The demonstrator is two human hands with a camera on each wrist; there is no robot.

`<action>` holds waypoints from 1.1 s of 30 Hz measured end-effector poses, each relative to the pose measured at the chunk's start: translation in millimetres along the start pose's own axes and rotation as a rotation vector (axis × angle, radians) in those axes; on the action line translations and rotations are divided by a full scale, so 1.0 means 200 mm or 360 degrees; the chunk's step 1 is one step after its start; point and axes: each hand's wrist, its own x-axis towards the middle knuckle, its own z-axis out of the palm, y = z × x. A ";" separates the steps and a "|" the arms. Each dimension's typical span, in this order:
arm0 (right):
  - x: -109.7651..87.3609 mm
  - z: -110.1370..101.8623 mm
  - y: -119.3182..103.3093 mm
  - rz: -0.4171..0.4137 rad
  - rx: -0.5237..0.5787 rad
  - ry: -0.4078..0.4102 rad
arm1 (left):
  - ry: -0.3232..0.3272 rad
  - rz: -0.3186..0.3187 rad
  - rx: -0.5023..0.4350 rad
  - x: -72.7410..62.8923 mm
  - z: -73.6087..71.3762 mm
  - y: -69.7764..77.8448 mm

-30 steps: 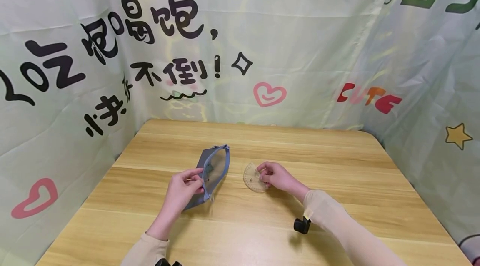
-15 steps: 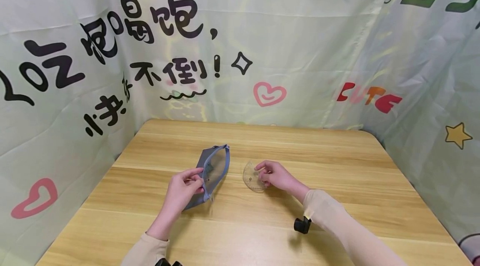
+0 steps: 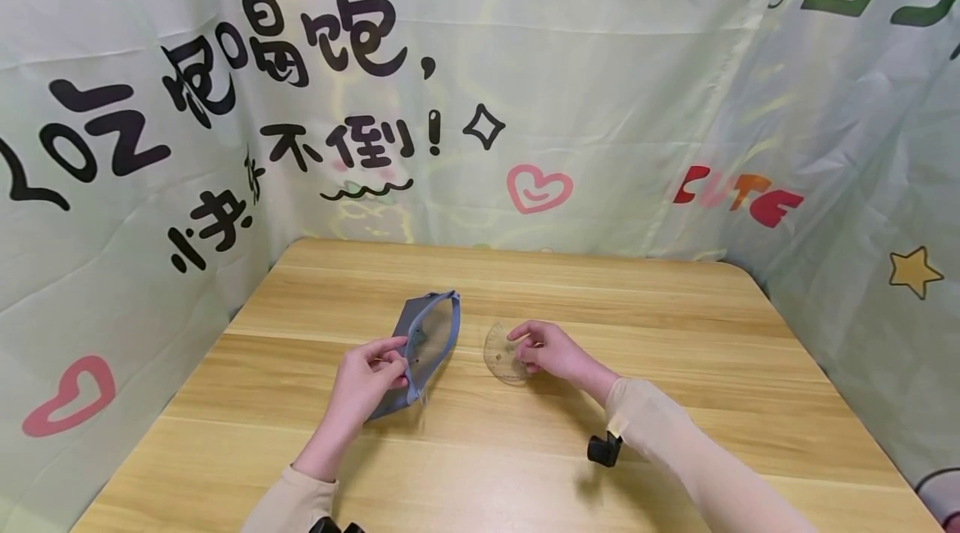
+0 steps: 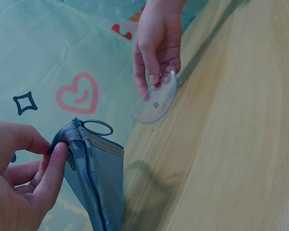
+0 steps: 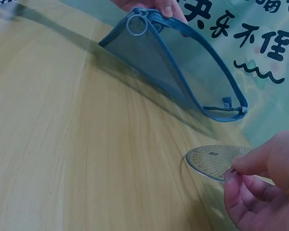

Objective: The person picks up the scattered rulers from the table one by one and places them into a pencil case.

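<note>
A blue zippered pouch (image 3: 435, 341) with a see-through side stands on the table, its mouth spread wide. My left hand (image 3: 365, 379) pinches the near edge of that mouth between thumb and fingers. A ring-shaped zipper pull (image 4: 98, 127) hangs at the pouch's corner in the left wrist view. To the right of the pouch, my right hand (image 3: 553, 352) pinches a clear half-round protractor (image 3: 501, 358) by its straight side. In the right wrist view the protractor (image 5: 209, 160) is tilted nearly flat, a little above the table, with its curved edge toward the pouch.
The wooden table (image 3: 675, 333) runs back to a printed cloth backdrop (image 3: 600, 99) that hangs behind it and at both sides. A small black camera (image 3: 603, 450) is fixed at the right sleeve.
My right hand has shifted slightly to the left with the protractor, closer to the pouch. The left hand and the pouch have stayed in place.
</note>
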 end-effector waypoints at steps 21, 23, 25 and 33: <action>0.04 0.03 -0.10 0.0107 0.0207 -0.0049 | -0.0013 0.0020 0.0004 0.01 0.00 -0.01; 0.04 0.03 -0.10 0.0109 0.0231 -0.0049 | -0.0012 0.0021 0.0008 0.00 0.00 -0.01; 0.04 0.03 -0.11 0.0113 0.0242 -0.0051 | -0.0012 0.0021 0.0010 0.00 0.00 -0.01; 0.04 0.05 -0.15 0.0123 0.0265 -0.0076 | -0.0022 0.0025 0.0023 0.00 -0.01 0.00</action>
